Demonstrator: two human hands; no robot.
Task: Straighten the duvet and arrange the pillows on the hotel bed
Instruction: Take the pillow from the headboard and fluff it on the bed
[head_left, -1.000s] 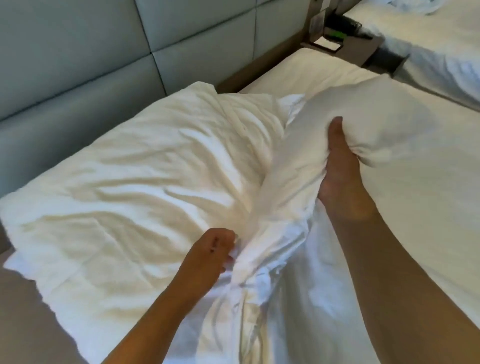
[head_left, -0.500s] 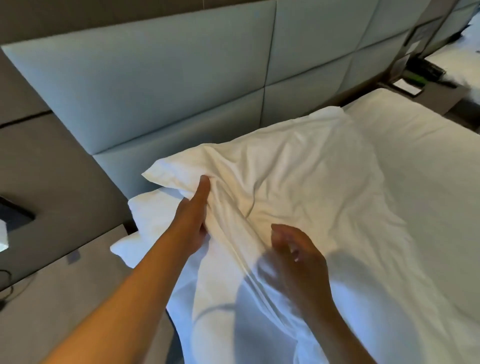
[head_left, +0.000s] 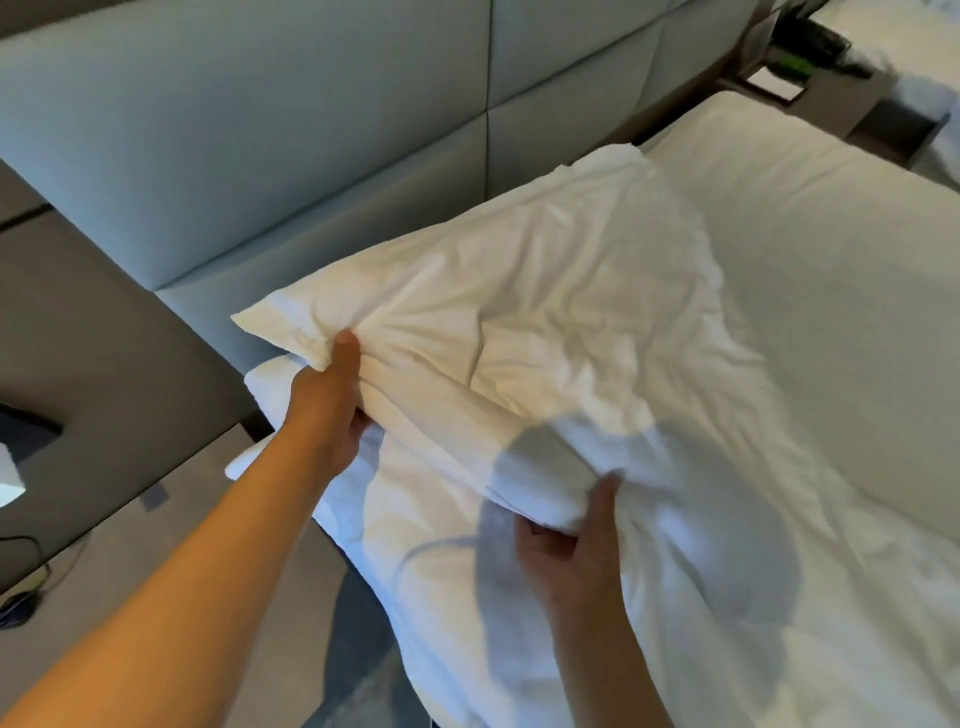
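The left hand (head_left: 332, 400) is clamped on the upper pillow (head_left: 519, 332) at its nine o'clock corner. The right hand (head_left: 571, 545) pinches its six o'clock edge, above a second pillow (head_left: 395, 519).

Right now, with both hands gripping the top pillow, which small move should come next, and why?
Probably slide the top pillow a little toward the headboard and lower it. The left hand pinches its near left corner and the right hand its front edge, and it sits askew on the lower pillow, whose corner pokes out.
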